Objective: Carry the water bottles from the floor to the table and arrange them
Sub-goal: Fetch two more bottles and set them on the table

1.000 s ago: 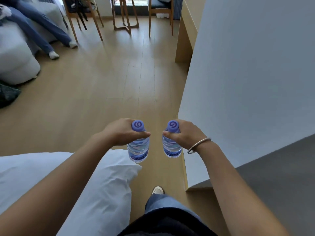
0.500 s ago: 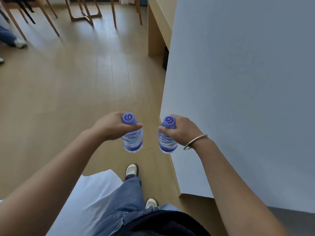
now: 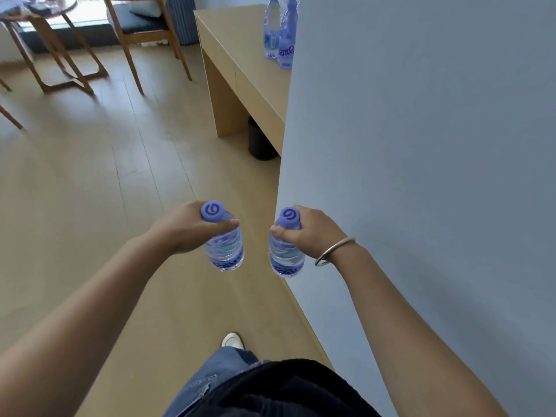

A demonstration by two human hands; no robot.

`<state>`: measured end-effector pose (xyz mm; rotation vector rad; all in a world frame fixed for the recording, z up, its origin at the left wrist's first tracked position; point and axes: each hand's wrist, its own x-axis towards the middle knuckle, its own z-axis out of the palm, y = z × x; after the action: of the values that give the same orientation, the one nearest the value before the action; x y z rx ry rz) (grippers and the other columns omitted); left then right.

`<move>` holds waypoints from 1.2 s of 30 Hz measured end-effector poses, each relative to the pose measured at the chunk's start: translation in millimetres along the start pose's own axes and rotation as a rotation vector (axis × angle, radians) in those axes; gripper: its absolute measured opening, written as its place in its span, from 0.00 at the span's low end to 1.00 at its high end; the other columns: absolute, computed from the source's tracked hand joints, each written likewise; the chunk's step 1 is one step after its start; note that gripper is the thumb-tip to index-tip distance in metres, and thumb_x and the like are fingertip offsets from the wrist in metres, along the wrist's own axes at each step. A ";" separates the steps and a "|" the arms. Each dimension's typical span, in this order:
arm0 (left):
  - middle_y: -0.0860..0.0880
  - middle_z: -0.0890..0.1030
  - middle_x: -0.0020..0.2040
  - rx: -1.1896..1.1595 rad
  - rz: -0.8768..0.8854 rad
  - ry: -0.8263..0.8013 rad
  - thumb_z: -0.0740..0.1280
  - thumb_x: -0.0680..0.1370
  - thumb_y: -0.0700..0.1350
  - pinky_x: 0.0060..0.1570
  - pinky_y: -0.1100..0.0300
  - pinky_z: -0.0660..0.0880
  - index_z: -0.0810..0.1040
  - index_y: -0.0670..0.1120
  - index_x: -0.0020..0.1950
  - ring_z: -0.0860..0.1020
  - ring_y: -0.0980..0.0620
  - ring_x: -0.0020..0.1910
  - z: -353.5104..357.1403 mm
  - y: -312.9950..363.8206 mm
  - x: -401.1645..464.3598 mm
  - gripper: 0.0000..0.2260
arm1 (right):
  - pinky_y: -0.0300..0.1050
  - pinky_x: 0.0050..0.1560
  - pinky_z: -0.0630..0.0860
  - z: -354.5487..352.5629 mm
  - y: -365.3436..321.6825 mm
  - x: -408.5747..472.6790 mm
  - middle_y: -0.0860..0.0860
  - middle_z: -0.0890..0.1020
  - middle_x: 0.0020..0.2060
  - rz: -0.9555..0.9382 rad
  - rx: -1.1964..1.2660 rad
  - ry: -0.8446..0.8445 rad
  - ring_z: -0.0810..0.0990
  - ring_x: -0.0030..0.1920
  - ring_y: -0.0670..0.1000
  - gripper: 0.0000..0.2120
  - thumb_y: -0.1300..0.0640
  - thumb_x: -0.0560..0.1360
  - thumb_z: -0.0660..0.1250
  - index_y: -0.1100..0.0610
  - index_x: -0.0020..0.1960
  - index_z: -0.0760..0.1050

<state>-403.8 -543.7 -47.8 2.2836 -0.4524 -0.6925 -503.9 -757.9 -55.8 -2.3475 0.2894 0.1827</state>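
Head view: both hands' fingers curled round bottle necks; wooden floor (image 3: 90,182), table (image 3: 237,40) ahead, grey wall (image 3: 421,145) right.

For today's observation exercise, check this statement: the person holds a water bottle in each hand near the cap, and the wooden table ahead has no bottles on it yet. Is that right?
Not quite. The left hand and right hand do each hold a bottle near the cap, but the head view shows bottles already standing on the wooden table, partly hidden by the wall.

The label of one bottle (image 3: 285,40) at the table's (image 3: 240,49) far edge shows the letters "ame"; other labels are unreadable.
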 end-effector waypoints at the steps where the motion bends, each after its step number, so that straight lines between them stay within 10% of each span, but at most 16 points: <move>1: 0.54 0.83 0.41 -0.004 0.017 0.010 0.68 0.62 0.64 0.49 0.49 0.79 0.80 0.55 0.41 0.81 0.52 0.44 -13.1 -2.1 13.5 0.16 | 0.52 0.51 0.78 -0.3 -8.6 15.6 0.54 0.80 0.43 0.002 0.006 0.008 0.79 0.46 0.55 0.16 0.44 0.73 0.66 0.57 0.50 0.75; 7: 0.53 0.82 0.38 -0.022 0.090 0.079 0.72 0.67 0.59 0.44 0.50 0.78 0.78 0.54 0.38 0.81 0.49 0.43 -71.7 -20.1 84.1 0.10 | 0.51 0.51 0.78 -2.6 -47.2 97.0 0.52 0.79 0.41 0.035 0.168 0.137 0.79 0.46 0.55 0.13 0.46 0.72 0.67 0.55 0.48 0.74; 26: 0.44 0.83 0.42 0.142 0.107 -0.028 0.62 0.57 0.72 0.47 0.44 0.77 0.79 0.44 0.45 0.80 0.43 0.45 -197.7 3.9 346.1 0.34 | 0.48 0.44 0.75 -68.2 -81.4 385.4 0.49 0.79 0.35 0.156 0.253 0.338 0.77 0.39 0.52 0.13 0.43 0.71 0.67 0.53 0.40 0.75; 36: 0.49 0.82 0.39 0.155 0.194 -0.026 0.67 0.69 0.63 0.45 0.47 0.77 0.80 0.51 0.43 0.80 0.46 0.44 -235.1 56.3 481.7 0.16 | 0.54 0.51 0.77 -110.3 -78.6 475.3 0.51 0.82 0.38 0.271 0.418 0.559 0.79 0.43 0.53 0.11 0.47 0.70 0.67 0.56 0.43 0.78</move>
<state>112.3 -698.2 -31.9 2.3364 -0.7522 -0.6084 -20.0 -854.3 -27.5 -1.8938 0.8329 -0.3814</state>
